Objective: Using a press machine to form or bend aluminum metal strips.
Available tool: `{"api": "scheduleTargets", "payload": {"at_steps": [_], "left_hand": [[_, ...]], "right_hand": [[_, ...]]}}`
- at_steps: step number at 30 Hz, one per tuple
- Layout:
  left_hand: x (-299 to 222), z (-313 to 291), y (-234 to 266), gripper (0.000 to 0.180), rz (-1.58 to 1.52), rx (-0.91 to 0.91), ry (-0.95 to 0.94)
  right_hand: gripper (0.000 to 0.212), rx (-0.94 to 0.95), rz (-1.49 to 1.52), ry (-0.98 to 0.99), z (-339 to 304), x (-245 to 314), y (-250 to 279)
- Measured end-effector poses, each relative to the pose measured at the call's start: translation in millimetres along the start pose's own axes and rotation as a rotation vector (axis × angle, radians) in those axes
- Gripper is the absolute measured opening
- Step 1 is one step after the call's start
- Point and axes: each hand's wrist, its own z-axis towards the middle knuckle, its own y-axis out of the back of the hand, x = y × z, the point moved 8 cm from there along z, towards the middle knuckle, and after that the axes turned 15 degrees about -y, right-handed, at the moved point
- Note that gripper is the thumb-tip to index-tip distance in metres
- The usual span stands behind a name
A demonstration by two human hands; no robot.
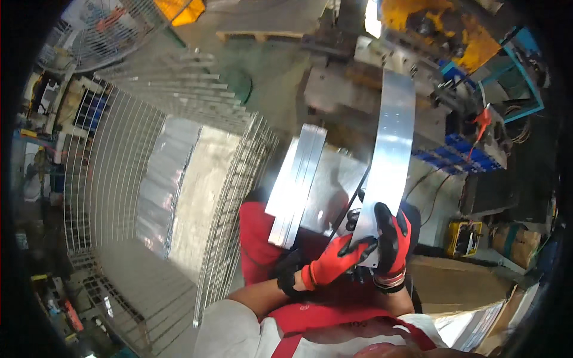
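Observation:
A long, flat strip of shiny sheet metal (392, 137) stretches away from me, its near end between my gloved hands. My left hand (335, 261), in a red glove with black fingers, is closed on the near left edge. My right hand (393, 237), gloved alike, wraps the right edge with its fingers on the upper face. Left of the strip, several long metal profiles (297, 190) lie side by side on a grey metal surface (334, 173) over my lap.
A large wire cage (209, 262) on my left contains stacked silvery parts (164, 185) beside a pale sheet (206, 191). Greasy machinery (358, 89) and a blue slotted block (459, 154) are ahead to the right. Cardboard (459, 283) lies near my right side. A fan (101, 36) stands far left.

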Motion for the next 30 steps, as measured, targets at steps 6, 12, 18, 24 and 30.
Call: {"api": "scheduleTargets", "payload": {"at_steps": [6,12,18,24,30], "left_hand": [[-9.9,-45.2,-10.4,0.019,0.317,0.293,-0.089],[-31.3,-60.9,-20.3,0.027,0.312,0.409,-0.121],[-36.1,-60.9,42.1,0.054,0.676,0.297,-0.064],[-24.1,-48.7,130.8,0.094,1.739,-0.117,-0.026],[14.8,-44.5,155.3,0.095,1.644,-0.057,0.314]], "right_hand": [[0.032,0.090,0.050,-0.067,-41.5,-25.8,0.1],[0.032,-0.066,-0.295,0.189,-76.0,-13.2,11.9],[0.037,-0.163,-0.490,0.174,-96.1,-19.2,18.7],[0.036,-0.147,-0.578,0.405,-98.7,-22.4,15.1],[0.042,-0.060,0.118,0.103,-89.2,-76.1,20.2]]}}
